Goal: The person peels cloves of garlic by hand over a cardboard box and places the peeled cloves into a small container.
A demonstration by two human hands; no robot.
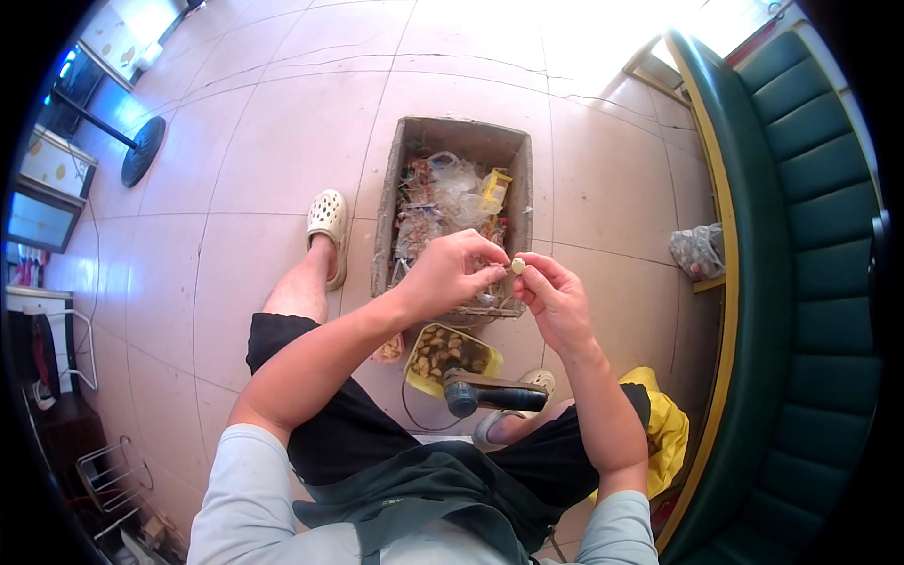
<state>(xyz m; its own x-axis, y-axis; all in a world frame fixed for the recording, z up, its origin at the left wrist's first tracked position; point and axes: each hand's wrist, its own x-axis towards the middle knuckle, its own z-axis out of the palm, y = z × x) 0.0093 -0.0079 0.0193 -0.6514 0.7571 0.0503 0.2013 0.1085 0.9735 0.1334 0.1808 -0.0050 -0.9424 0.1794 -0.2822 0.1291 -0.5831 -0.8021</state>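
Note:
Over the waste box (384,202), my right hand (557,299) pinches a small pale round piece, which looks like a peeled garlic clove (518,266), between thumb and fingers. My left hand (450,268) is beside it, thumb and fingertips pressed together close to the clove. Whether a scrap of skin is between those left fingertips is too small to tell. Below my hands, a yellow tub (428,386) holds many brownish clove-like pieces. Left of it sits a small container of pale pieces (388,348), partly hidden by my left forearm.
The box holds crumpled plastic bags (457,176), a yellow packet (495,191) and scraps. A dark-ended, strap-like object (494,393) overlaps the tub. A green padded bench (753,273) runs along the right, a filled plastic bag (697,251) beside it. Yellow cloth (667,428) lies by my right leg.

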